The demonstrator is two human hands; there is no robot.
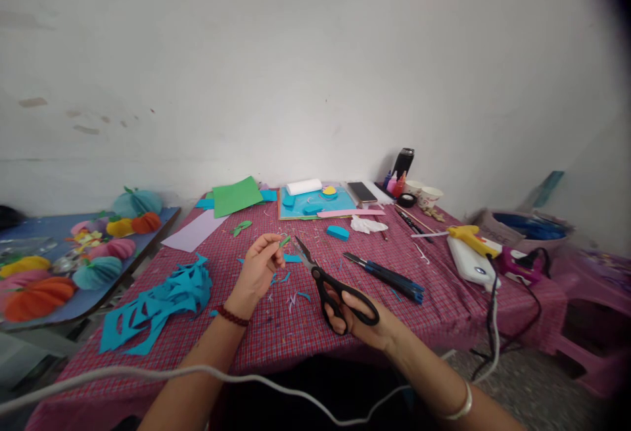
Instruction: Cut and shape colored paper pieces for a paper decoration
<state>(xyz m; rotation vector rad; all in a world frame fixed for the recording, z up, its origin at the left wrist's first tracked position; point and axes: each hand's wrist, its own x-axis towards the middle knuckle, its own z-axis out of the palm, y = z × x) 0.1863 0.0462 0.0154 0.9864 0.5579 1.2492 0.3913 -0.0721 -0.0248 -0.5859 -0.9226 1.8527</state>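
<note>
Between the fingertips of my left hand [261,261] is a small piece of green paper [284,241]. My right hand [357,319] has its fingers through the handles of black-handled scissors [320,276]. The scissor blades are slightly parted, and their tips point at the green piece, close beside it. Under and around my hands lie thin blue and white paper scraps [290,299]. A green leaf-shaped cutout [241,227] rests beyond my left hand. To the right of the scissors are blue-handled cutters [389,276].
Cut blue paper [162,306] heaps at left, below a green sheet [238,196] and a lilac sheet [194,230]. A blue board [345,201] and a phone [361,192] lie at the back. A yellow glue gun [473,240] sits right. A white cable [217,373] crosses in front.
</note>
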